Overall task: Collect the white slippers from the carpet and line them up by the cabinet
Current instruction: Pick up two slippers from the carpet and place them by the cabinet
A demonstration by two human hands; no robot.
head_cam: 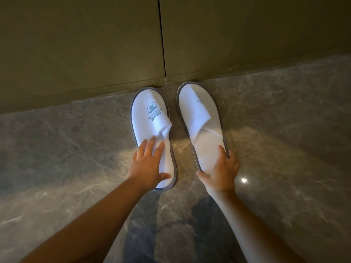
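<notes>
- Where the marble floor (275,130) meets the olive cabinet (76,44), two white slippers lie side by side with toes at the cabinet's base and heels toward the person
- The left slipper (150,118) carries a blue-green printed logo on its creased upper; the right slipper (199,114) has its upper folded over at a slant, and a narrow strip of floor separates the pair
- The left hand (148,164) lies flat on the left slipper's heel, fingers spread, thumb on the insole
- The right hand (222,169) cups the right slipper's heel, one finger on the insole, another along the outer rim, thumb at the inner edge
- A dark vertical seam (162,35) splits the cabinet front above the slippers
- A bright light spot (243,180) reflects off the floor just right of the right hand
</notes>
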